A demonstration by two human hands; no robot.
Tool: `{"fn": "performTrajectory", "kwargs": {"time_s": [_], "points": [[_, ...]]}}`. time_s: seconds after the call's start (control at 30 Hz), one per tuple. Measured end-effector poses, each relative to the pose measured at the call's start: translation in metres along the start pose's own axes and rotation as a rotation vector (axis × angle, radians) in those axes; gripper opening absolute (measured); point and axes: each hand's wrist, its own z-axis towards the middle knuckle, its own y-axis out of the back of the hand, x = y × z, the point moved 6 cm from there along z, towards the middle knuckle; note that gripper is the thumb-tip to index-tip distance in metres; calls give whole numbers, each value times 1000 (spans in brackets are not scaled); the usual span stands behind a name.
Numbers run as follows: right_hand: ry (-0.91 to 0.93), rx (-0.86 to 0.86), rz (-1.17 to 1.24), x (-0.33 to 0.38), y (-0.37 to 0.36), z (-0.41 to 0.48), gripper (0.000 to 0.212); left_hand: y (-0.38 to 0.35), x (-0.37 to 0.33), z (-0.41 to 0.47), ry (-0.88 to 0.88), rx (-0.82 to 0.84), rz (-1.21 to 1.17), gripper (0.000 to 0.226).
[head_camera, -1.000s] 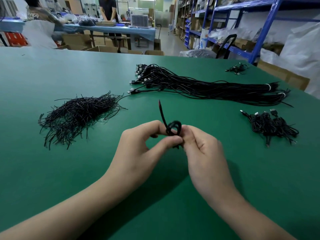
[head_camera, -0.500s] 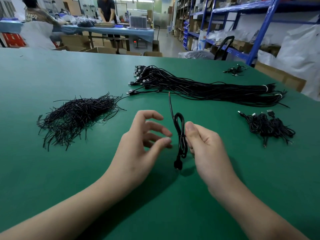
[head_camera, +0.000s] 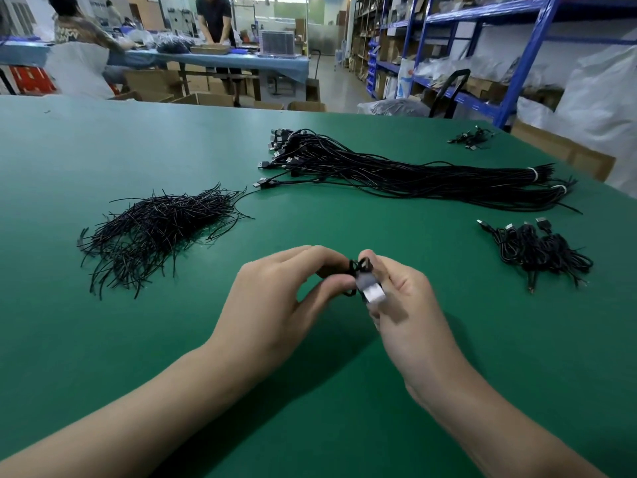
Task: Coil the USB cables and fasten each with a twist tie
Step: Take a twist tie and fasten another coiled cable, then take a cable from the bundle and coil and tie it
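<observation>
Cable: a small black coil (head_camera: 360, 267) held between both hands, above the middle of the tabletop (head_camera: 103, 150), nearer its near edge.
Plug: silvery and blurred (head_camera: 372, 292), sticking out below the coil against the right hand.
Left hand: (head_camera: 275, 305) thumb and curled fingers pinch the coil from the left.
Right hand: (head_camera: 406, 305) fingertips pinch the coil from the right; the other fingers are curled.
Tie on the coil: too blurred to tell.
Ties: a loose black heap (head_camera: 155, 229) toward the left edge.
Bundle: long uncoiled cables (head_camera: 413, 174) toward the far edge, plugs fanned at the left end, white bands near the right end.
Coils: a heap of coiled cables (head_camera: 541, 250) by the right edge.
Far heap: a few more cables (head_camera: 470, 138) near the far right corner.
</observation>
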Motion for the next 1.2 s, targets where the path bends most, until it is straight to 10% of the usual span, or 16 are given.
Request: {"fn": "performTrajectory", "kwargs": {"time_s": [0.73,1.2], "points": [[748,-262,-725,50,11,-17,45,-35,2,-14,603,299,-981,37],[40,140,-216,12,5,9,42,-21,24,5,506,97,-700,25]]}}
